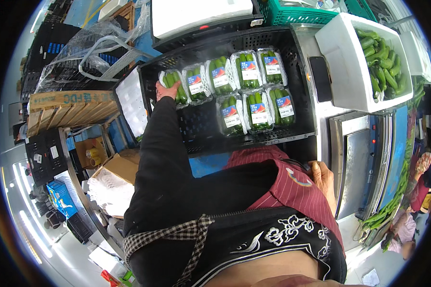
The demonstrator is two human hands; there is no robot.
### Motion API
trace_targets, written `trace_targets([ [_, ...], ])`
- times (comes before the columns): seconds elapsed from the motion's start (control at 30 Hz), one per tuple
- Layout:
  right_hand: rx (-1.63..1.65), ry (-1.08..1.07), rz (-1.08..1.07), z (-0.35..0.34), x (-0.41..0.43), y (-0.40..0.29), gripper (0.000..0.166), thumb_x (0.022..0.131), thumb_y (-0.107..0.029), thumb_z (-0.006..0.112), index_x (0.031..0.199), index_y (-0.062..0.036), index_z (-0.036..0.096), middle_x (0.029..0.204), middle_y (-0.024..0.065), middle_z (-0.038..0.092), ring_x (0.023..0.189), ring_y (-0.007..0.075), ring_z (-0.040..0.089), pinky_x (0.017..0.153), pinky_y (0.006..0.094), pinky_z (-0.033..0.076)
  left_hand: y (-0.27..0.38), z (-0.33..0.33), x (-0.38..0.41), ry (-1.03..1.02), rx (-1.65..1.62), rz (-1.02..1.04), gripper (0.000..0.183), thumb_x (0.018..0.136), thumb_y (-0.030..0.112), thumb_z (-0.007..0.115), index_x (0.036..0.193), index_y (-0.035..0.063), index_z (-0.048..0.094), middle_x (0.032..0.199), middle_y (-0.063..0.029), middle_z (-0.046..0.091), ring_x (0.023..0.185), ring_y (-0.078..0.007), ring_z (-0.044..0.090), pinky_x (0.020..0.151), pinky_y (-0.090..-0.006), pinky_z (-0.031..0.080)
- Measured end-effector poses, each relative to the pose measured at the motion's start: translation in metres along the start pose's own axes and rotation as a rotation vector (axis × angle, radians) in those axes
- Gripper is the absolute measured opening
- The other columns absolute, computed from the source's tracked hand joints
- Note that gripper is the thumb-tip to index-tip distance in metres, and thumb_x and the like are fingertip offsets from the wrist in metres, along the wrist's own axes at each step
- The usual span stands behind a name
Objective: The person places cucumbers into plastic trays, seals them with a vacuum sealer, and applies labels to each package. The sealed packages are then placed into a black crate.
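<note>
My left hand grips a wrapped pack of cucumbers at the left end of a black plastic crate. Labelled cucumber packs stand beside it in a row along the crate's far side, and several more lie in a nearer row at the right. White foam netting shows around the packs. My right hand rests at the edge of the metal table, beside my red striped apron, with its fingers curled. Whether it holds anything is hidden.
A white foam box of loose cucumbers stands at the right, with a black phone beside it. Below is a metal wrapping machine. A step stool, wooden pallet and carton are at the left. People work at the far right.
</note>
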State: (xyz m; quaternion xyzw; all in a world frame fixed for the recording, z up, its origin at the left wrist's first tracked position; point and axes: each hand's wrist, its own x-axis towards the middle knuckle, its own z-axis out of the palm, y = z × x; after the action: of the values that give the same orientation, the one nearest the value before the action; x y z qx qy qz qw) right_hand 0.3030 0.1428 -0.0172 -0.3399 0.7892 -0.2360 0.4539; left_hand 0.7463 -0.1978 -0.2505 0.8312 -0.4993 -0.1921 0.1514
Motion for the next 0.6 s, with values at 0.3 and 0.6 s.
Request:
trace_targets([
  [0.3, -0.041, 0.051, -0.032, 0.007, 0.016, 0.014, 0.035, 0.100, -0.031, 0.054, 0.105, 0.0021, 0.065, 0.073, 0.0146, 0.063, 0.065, 0.0215, 0.059, 0.060, 0.0347, 0.047, 0.004, 0.036, -0.038, 0.504, 0.222, 0.206, 0.086, 0.077, 0.047, 0.072, 0.138, -0.0033, 0.038, 0.138, -0.0245, 0.043, 0.129, -0.0388, 0.040, 0.107, -0.0504, 0.032],
  [0.6, -0.083, 0.096, 0.003, 0.006, 0.010, -0.016, 0.029, 0.100, -0.024, 0.055, 0.103, 0.0033, 0.064, 0.074, 0.0163, 0.062, 0.065, 0.0246, 0.057, 0.061, 0.0360, 0.046, 0.017, 0.067, -0.034, 0.391, 0.252, -0.090, 0.092, 0.077, 0.063, 0.063, 0.131, -0.0086, 0.045, 0.124, -0.0258, 0.052, 0.118, -0.0409, 0.050, 0.098, -0.0515, 0.040],
])
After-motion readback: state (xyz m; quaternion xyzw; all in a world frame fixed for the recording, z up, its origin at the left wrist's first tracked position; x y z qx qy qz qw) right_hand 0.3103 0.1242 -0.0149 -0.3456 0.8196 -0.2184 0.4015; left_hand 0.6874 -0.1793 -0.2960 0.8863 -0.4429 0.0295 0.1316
